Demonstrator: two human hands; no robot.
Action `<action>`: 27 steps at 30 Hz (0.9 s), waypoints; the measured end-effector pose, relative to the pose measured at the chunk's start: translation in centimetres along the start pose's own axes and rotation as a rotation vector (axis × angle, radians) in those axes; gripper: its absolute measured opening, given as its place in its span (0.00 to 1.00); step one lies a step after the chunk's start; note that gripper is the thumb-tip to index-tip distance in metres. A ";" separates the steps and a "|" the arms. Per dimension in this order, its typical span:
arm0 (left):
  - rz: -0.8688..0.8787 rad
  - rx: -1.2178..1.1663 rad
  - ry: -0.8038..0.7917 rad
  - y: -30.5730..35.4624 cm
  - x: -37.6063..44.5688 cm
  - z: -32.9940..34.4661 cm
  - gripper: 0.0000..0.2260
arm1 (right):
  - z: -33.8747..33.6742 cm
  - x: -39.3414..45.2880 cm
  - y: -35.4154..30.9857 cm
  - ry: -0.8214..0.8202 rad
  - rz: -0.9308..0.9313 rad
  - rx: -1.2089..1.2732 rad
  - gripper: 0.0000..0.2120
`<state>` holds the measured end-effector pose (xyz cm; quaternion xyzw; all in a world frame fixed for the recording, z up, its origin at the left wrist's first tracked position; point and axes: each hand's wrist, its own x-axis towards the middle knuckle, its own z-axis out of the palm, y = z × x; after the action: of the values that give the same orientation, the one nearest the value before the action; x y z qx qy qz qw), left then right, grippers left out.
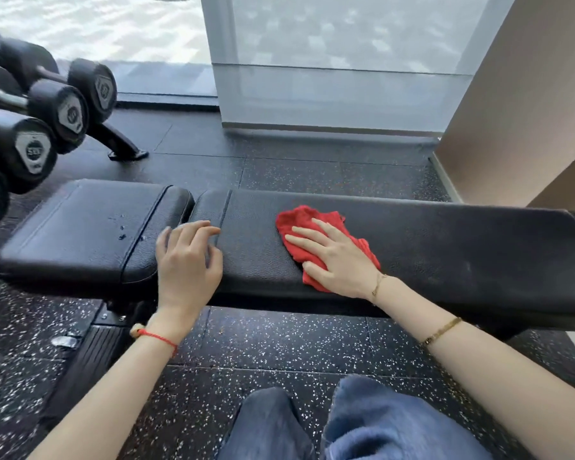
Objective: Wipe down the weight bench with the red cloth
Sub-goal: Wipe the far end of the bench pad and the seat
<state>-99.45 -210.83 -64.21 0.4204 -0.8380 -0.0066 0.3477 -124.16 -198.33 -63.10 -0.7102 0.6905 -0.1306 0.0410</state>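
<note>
A black padded weight bench [445, 247] lies across the view, with a separate seat pad [77, 227] at its left end. My right hand [336, 257] lies flat with fingers spread on the crumpled red cloth [304, 219], pressing it onto the long back pad. My left hand [188, 260] rests beside the gap between the two pads, fingers loosely curled, holding nothing. A few small droplets or specks [122, 229] sit on the seat pad.
A rack of black dumbbells [47, 114] stands at the far left, close to the seat pad. Speckled rubber floor [279, 340] runs under the bench. A glass wall [339, 61] and a tan wall [518, 111] stand behind it. My knees in jeans [346, 426] show at the bottom.
</note>
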 end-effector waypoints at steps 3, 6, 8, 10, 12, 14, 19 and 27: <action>-0.067 0.055 0.044 -4.4 0.0 -2.0 0.14 | 0.5 2.5 -0.9 -0.013 0.018 0.014 0.25; -0.131 0.101 0.032 -8.1 -0.3 -3.4 0.15 | 1.7 7.1 -3.2 -0.018 0.062 0.000 0.25; -0.147 0.119 0.019 -9.8 -0.5 -4.1 0.16 | 2.4 10.4 -5.6 -0.023 0.082 -0.019 0.25; -0.125 0.137 0.019 -10.9 -0.7 -4.6 0.16 | 3.2 12.6 -8.4 -0.025 0.056 -0.018 0.25; -0.093 0.156 0.036 -11.7 -0.7 -4.9 0.15 | 4.2 12.9 -11.3 -0.027 -0.047 -0.005 0.25; -0.123 0.159 0.043 -12.6 -0.4 -5.2 0.16 | 5.0 11.5 -13.6 -0.037 -0.193 0.024 0.24; -0.250 0.143 -0.042 -15.0 0.7 -5.1 0.17 | 5.4 7.9 -14.3 -0.041 -0.401 0.016 0.25; -0.321 0.095 -0.101 -15.4 0.3 -3.7 0.20 | 4.9 11.8 -12.6 0.048 0.090 0.022 0.24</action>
<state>-86.61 -219.99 -65.96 0.5639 -0.7759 -0.0438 0.2793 -110.62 -210.11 -63.34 -0.6747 0.7210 -0.1532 0.0382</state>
